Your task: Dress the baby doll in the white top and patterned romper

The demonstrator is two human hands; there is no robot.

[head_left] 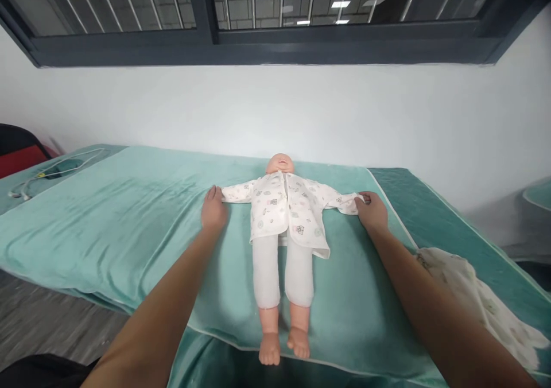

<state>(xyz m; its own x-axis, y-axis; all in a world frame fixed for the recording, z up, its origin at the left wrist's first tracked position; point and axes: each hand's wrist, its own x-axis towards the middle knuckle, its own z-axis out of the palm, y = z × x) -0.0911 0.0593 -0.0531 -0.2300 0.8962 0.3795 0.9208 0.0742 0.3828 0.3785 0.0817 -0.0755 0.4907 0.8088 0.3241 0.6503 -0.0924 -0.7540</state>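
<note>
A baby doll (280, 163) lies on its back, head toward the wall and bare feet toward me. It wears a white printed jacket (269, 207), parted below the chest, and white trousers (266, 270). Both its arms are stretched out sideways. My left hand (214, 210) is closed at the end of the sleeve on the left, hiding the cuff. On the other side, my right hand (372, 211) pinches the cuff of the right-side sleeve (342, 201). The doll's own hands are hidden.
The doll lies on a pale green sheet (172, 175) covering a bed. Crumpled white printed cloth (473, 296) lies at the right, under my forearm. A looped cord (64, 170) is at the far left. Behind stands a white wall (258, 107) below a barred window (279, 3).
</note>
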